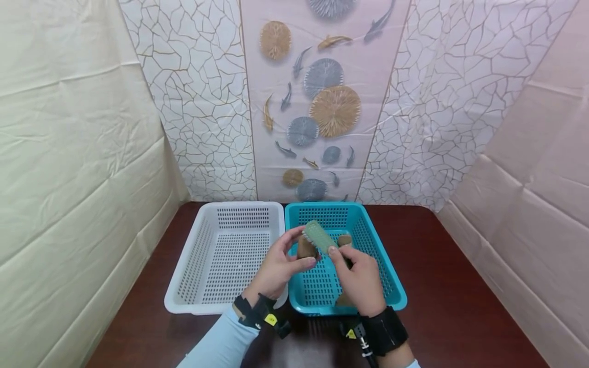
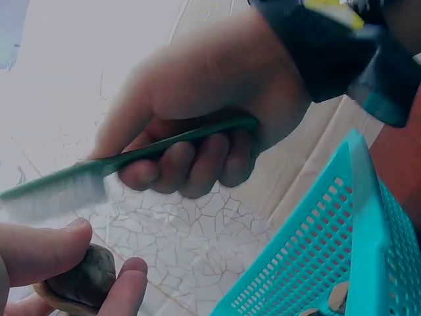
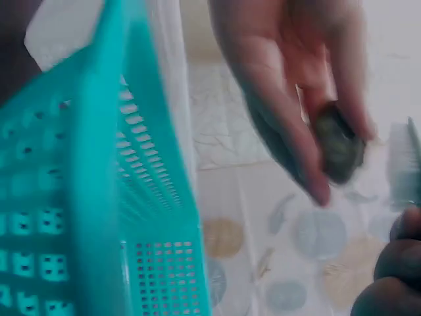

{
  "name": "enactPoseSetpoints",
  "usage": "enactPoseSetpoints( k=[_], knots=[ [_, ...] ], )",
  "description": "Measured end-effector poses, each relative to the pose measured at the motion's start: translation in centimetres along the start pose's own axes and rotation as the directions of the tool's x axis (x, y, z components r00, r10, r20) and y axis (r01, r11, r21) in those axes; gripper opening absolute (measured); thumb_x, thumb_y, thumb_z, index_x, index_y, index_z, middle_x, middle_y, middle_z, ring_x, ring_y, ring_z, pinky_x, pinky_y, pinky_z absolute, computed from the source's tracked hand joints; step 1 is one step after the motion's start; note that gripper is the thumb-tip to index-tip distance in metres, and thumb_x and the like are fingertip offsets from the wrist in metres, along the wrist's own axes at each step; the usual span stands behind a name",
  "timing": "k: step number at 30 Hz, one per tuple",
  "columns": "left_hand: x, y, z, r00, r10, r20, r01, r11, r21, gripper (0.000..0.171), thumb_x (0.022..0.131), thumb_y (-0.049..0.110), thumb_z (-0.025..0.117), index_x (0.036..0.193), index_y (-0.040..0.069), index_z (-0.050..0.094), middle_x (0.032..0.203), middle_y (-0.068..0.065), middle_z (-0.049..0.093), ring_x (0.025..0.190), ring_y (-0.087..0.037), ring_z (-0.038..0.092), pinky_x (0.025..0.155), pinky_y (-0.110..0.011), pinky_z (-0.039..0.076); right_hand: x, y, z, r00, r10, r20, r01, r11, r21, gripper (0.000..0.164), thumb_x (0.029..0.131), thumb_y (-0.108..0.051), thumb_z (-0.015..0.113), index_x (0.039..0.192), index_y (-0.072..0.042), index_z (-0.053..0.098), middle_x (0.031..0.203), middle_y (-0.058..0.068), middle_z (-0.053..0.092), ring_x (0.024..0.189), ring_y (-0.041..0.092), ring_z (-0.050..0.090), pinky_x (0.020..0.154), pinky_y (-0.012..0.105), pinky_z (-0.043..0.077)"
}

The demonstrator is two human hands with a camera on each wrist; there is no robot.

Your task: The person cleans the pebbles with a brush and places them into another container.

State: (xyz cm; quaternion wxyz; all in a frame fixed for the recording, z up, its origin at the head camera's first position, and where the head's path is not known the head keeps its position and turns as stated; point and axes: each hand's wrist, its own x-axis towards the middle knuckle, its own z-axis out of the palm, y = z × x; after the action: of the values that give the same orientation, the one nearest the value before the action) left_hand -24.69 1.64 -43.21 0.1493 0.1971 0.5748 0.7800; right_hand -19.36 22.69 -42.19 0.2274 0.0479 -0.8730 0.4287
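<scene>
My left hand [image 1: 280, 263] grips a brown, rounded, stone-like piece [image 1: 306, 248] between thumb and fingers, above the teal basket [image 1: 391, 271]. In the left wrist view the face of this piece [image 2: 84, 280] looks dark, with a tan edge. The fingers of my right hand [image 1: 361, 278] are curled round the handle of a green brush [image 1: 320, 236]. Its pale bristles [image 2: 56, 197] point down toward the piece, with a small gap between them in the left wrist view. Inside the teal basket lie more brown pieces [image 1: 344, 240], partly hidden by my right hand.
A white perforated basket [image 1: 184, 276] stands directly left of the teal one on the dark red-brown table [image 1: 442, 286]. Patterned cloth hangs behind the table, and plain cream cloth [image 1: 83, 168] hangs at both sides. Each wrist wears a black camera strap [image 1: 384, 329].
</scene>
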Motion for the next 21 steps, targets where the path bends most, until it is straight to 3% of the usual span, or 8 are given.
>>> enactPoseSetpoints(
  k=[3,6,9,13,17,21],
  knots=[
    [0.0,0.0,0.3,1.000,0.000,-0.014,0.001,1.000,0.010,0.073,0.103,-0.005,0.074,0.167,0.011,0.043,0.167,-0.018,0.043,0.117,-0.038,0.074,0.099,-0.043,0.062,0.1,0.4,0.2,1.000,0.014,0.011,-0.013,0.997,-0.070,0.034,0.113,-0.036,0.065,0.091,-0.013,0.076,0.061,-0.003,0.044,0.056,0.017,0.043,0.055,0.033,0.037],
    [0.2,-0.2,0.3,1.000,-0.006,-0.027,0.007,1.000,0.023,0.072,0.102,-0.006,0.075,0.166,0.012,0.046,0.167,-0.018,0.043,0.116,-0.042,0.075,0.099,-0.044,0.062,0.3,0.8,-0.1,0.999,0.033,-0.042,-0.038,0.991,-0.129,0.034,0.113,-0.036,0.065,0.093,-0.011,0.078,0.060,-0.003,0.045,0.054,0.016,0.043,0.054,0.033,0.036],
    [0.4,-0.6,0.3,0.999,-0.005,-0.048,0.008,0.998,0.062,0.073,0.100,-0.006,0.076,0.165,0.013,0.048,0.166,-0.016,0.045,0.116,-0.040,0.076,0.098,-0.043,0.063,0.3,0.6,-0.4,0.998,-0.014,-0.068,0.008,0.996,-0.086,0.031,0.113,-0.033,0.067,0.095,-0.011,0.080,0.059,-0.002,0.046,0.052,0.017,0.043,0.050,0.034,0.036],
    [0.4,-0.5,0.3,0.998,0.015,-0.055,-0.010,0.995,0.096,0.074,0.100,-0.004,0.078,0.165,0.014,0.048,0.166,-0.016,0.046,0.116,-0.038,0.075,0.097,-0.042,0.063,0.3,0.5,-0.3,0.998,-0.057,0.003,0.057,0.997,-0.058,0.036,0.113,-0.036,0.066,0.086,-0.013,0.074,0.060,-0.004,0.041,0.054,0.016,0.042,0.052,0.032,0.035],
    [0.3,-0.3,0.5,1.000,0.002,-0.016,-0.002,0.999,0.044,0.072,0.103,-0.004,0.074,0.167,0.013,0.045,0.166,-0.017,0.045,0.118,-0.040,0.075,0.100,-0.045,0.062,0.3,0.9,-0.5,0.999,-0.023,-0.028,0.018,0.983,-0.181,0.040,0.113,-0.037,0.066,0.080,-0.015,0.069,0.059,-0.005,0.038,0.053,0.015,0.039,0.052,0.032,0.031],
    [0.1,-0.1,0.5,0.999,-0.010,0.031,0.010,1.000,-0.022,0.071,0.107,-0.006,0.066,0.170,0.010,0.036,0.167,-0.019,0.041,0.121,-0.039,0.074,0.103,-0.047,0.060,0.1,0.5,-1.1,0.996,-0.047,-0.081,0.035,0.989,-0.141,0.037,0.112,-0.032,0.069,0.079,-0.015,0.070,0.058,-0.004,0.038,0.052,0.015,0.038,0.050,0.033,0.031]
  ],
)
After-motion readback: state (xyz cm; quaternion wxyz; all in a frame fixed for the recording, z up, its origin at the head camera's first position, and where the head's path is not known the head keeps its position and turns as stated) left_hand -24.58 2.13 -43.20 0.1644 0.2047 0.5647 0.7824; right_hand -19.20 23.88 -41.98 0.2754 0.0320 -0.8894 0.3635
